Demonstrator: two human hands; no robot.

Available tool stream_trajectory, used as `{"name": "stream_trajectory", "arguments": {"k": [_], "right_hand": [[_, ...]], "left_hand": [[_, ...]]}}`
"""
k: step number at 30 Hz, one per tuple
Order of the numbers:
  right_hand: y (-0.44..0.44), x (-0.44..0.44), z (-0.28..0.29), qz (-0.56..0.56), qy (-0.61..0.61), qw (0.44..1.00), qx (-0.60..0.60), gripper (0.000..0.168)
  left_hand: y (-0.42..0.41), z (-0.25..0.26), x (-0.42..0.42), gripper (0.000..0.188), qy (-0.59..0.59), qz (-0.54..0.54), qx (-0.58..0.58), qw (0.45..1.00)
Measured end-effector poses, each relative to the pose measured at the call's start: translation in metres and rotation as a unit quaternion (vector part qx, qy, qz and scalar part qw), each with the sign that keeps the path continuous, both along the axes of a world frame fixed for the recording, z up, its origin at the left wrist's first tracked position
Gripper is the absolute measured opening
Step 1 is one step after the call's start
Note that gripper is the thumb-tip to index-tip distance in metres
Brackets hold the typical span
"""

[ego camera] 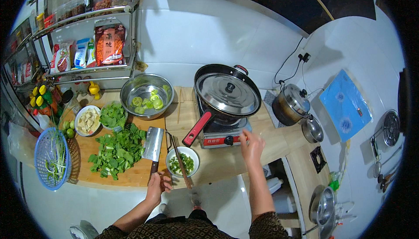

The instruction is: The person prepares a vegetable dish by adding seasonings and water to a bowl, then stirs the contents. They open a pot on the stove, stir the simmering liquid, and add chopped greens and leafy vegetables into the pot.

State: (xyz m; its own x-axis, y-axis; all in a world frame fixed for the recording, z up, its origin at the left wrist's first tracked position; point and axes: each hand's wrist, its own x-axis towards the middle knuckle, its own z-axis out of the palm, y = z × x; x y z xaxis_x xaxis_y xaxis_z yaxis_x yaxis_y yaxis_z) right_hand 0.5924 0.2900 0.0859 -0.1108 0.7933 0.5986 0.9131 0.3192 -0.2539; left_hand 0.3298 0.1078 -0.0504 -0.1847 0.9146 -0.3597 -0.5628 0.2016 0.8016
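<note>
My right hand [252, 144] is raised at the right front of the portable gas stove [214, 140], near its black knob, fingers curled and holding nothing visible. On the stove sits a lidded frying pan [228, 91] with a red handle. My left hand [158, 185] hovers by the dark handle of a cleaver [153, 144], which lies on the wooden cutting board [81, 173]; a grip on it cannot be made out. Left of the blade are chopped leafy greens [121, 150]. A white bowl of chopped green onions [186, 164] has chopsticks [180, 160] across it.
A steel basin [147, 108] holds sliced green vegetables. At left stand a blue basket [49, 186], a bowl of pale chunks [87, 121] and a bowl of greens [113, 116]. A metal rack [88, 72] is behind them. A steel pot [291, 104] stands right of the stove.
</note>
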Motion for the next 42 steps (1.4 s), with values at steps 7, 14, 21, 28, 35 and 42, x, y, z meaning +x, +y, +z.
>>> {"name": "stream_trajectory", "arguments": {"k": [7, 14, 21, 28, 35, 42], "right_hand": [[0.149, -0.002, 0.04, 0.0, -0.061, 0.987, -0.149, 0.031], [0.272, -0.027, 0.02, 0.034, -0.154, 0.926, -0.342, 0.06], [0.311, -0.042, 0.013, 0.094, -0.224, 0.894, -0.377, 0.043], [0.298, -0.019, 0.085, 0.095, -0.133, 0.945, -0.284, 0.038], [0.254, 0.109, 0.141, 0.0, -0.101, 0.986, -0.133, 0.04], [0.161, 0.277, 0.063, -0.106, -0.071, 0.982, -0.138, 0.039]], "left_hand": [[0.027, 0.018, 0.027, 0.037, 0.023, 0.084, 0.027, 0.996], [0.052, 0.029, 0.07, 0.039, 0.056, 0.174, 0.055, 0.982], [0.047, 0.033, 0.093, 0.038, 0.076, 0.221, 0.039, 0.972], [0.04, 0.038, 0.089, 0.039, 0.109, 0.205, 0.044, 0.972], [0.023, 0.044, 0.095, 0.038, 0.093, 0.134, 0.085, 0.983], [0.007, 0.043, 0.105, 0.036, 0.085, 0.019, 0.096, 0.992]]}}
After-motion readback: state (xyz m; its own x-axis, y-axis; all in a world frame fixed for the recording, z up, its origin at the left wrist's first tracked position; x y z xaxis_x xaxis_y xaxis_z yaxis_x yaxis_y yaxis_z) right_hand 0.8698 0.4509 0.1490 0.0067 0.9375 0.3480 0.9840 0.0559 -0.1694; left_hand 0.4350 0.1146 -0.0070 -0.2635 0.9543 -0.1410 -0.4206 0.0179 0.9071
